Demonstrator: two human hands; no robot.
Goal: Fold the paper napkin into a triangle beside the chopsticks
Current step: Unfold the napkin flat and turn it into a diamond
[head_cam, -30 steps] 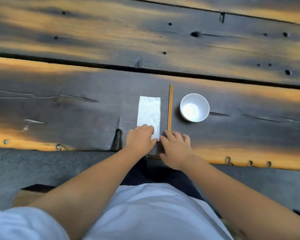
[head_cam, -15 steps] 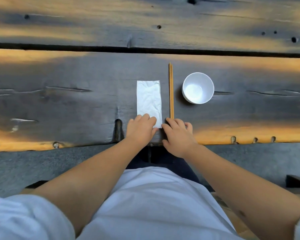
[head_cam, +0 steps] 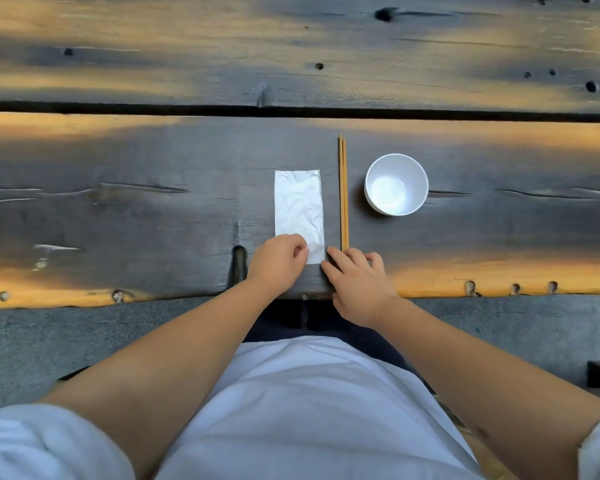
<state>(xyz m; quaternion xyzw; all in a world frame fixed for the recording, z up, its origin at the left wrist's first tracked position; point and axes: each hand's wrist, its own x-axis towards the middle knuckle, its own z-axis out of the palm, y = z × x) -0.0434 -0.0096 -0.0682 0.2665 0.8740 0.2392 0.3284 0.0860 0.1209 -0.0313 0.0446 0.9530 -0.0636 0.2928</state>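
Note:
A white paper napkin (head_cam: 298, 206) lies flat as a long, creased rectangle on the dark wooden table. Just right of it a pair of wooden chopsticks (head_cam: 343, 188) lies straight, pointing away from me. My left hand (head_cam: 278, 263) rests on the napkin's near left corner, fingers curled and pinching the paper's edge. My right hand (head_cam: 355, 284) lies on the table at the napkin's near right corner, fingertips touching that corner and the near ends of the chopsticks.
A white bowl (head_cam: 396, 184) stands right of the chopsticks. The table is made of dark weathered planks with a gap (head_cam: 187, 109) across the far side. Its near edge (head_cam: 84, 299) runs just below my hands; the grey floor lies beyond it.
The view has tilted down slightly, so everything sits higher in frame. My left hand's fingers have closed onto the napkin's near corner. The right hand stays at the near right corner.

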